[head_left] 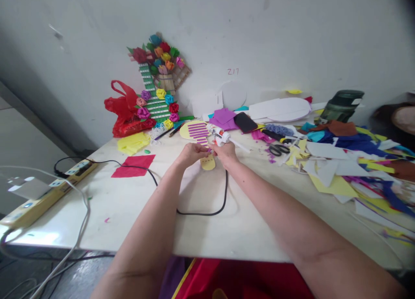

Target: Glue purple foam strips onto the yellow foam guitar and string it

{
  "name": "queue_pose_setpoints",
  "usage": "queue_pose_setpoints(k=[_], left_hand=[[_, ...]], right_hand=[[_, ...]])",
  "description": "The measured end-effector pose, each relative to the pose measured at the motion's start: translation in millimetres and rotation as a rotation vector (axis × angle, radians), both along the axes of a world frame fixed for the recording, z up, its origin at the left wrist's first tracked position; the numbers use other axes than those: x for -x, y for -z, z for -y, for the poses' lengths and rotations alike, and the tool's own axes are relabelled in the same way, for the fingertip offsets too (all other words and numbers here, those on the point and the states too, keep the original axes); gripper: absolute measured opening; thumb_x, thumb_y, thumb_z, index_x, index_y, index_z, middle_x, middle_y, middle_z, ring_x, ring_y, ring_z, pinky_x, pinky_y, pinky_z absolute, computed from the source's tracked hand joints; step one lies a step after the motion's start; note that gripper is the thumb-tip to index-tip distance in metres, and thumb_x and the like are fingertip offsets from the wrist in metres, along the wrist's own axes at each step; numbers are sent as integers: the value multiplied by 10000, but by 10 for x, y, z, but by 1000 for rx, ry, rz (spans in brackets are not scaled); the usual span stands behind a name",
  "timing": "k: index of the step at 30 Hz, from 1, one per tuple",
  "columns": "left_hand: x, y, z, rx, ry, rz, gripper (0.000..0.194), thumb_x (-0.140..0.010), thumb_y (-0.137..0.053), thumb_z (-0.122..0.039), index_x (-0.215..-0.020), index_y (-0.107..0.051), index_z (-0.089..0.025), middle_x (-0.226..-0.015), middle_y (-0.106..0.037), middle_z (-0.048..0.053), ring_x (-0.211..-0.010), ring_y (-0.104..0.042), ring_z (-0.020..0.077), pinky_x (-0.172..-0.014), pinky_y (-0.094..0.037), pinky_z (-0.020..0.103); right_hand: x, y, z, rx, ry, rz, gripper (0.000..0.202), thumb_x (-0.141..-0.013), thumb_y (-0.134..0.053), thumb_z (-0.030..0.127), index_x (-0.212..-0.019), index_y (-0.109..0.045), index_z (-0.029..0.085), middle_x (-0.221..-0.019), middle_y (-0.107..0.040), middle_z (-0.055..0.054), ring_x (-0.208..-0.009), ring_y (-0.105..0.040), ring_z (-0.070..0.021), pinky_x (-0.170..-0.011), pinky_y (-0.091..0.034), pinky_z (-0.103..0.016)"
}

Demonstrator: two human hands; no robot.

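On the table lies a pale yellow shoe-sole-shaped cutout with a row of purple strips across its upper part and small dots near its lower end. My left hand and my right hand meet over its narrow middle, fingertips pinched together. A bit of purple, apparently another strip, shows between them, mostly hidden by the fingers. Just beyond my right hand is a white glue gun with a glue stick poking out of its back. Its handle is hidden, so I cannot tell whether the right hand touches it.
A yellow power strip and a black cord are at left and front. Red paper, scissors, a phone and paper scraps surround the work. Paper-flower decorations lean on the wall.
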State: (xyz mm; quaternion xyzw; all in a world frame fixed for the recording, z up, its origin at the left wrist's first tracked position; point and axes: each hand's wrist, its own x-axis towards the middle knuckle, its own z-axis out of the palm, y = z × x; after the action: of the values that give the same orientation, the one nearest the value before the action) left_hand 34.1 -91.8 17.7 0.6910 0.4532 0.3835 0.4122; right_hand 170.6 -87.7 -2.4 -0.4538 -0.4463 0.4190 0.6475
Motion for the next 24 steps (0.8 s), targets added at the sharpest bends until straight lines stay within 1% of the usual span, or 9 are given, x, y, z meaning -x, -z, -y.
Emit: queue_pose_setpoints(k=[3, 6, 11, 14, 18, 21, 24], left_hand=[[-4, 10, -2, 12, 9, 49, 247, -530, -714, -229, -737, -701, -95, -656, -679, 47, -640, -605, 159, -686, -464, 288], [2, 1, 17, 18, -14, 77, 257, -515, -737, -273, -696, -699, -94, -626, -665, 46, -629, -591, 155, -684, -453, 291], [103, -31, 57, 65, -43, 200, 287, -522, -751, -333, -696, -700, -112, -632, -658, 42, -627, -563, 136, -674, -417, 269], [214, 12, 17, 93, -80, 301, 265, -529, -753, -325, -693, -698, -123, -669, -662, 50, -646, -553, 118, -671, -397, 247], [335, 101, -54, 137, -99, 381, 249, -555, -740, -318, -690, -691, -114, -682, -649, 57, -593, -517, 90, -594, -371, 224], [375, 135, -74, 168, -90, 450, 249, -558, -742, -308, -701, -688, -111, -688, -640, 51, -541, -483, 70, -553, -358, 220], [382, 142, -73, 201, -88, 536, 248, -557, -747, -272, -730, -685, -106, -667, -630, 44, -525, -467, 64, -545, -362, 218]], right_hand=[[3, -9, 7, 3, 10, -23, 325, -472, -717, 273, -722, -553, 147, -614, -568, 29, -474, -500, -87, -397, -404, -203], [4, -24, 29, 4, 1, -40, 319, -467, -723, 263, -707, -550, 146, -596, -565, 36, -438, -478, -73, -379, -390, -195], [-32, -66, 85, -4, -39, -47, 278, -571, -676, 351, -696, -547, 138, -546, -578, 22, -354, -425, -51, -348, -359, -184], [-80, -84, 98, 7, -81, -45, 289, -582, -674, 364, -715, -547, 141, -561, -603, 7, -348, -424, -48, -336, -340, -175], [-152, -73, 80, 13, -157, 10, 285, -584, -683, 365, -696, -552, 137, -567, -626, -9, -308, -376, -36, -316, -308, -180], [-191, -54, 70, 11, -232, 74, 284, -597, -675, 372, -699, -573, 127, -580, -643, -23, -285, -350, -35, -305, -289, -188], [-209, -46, 76, 7, -292, 113, 290, -599, -668, 383, -680, -586, 117, -590, -653, -37, -276, -354, -41, -301, -285, -199]])
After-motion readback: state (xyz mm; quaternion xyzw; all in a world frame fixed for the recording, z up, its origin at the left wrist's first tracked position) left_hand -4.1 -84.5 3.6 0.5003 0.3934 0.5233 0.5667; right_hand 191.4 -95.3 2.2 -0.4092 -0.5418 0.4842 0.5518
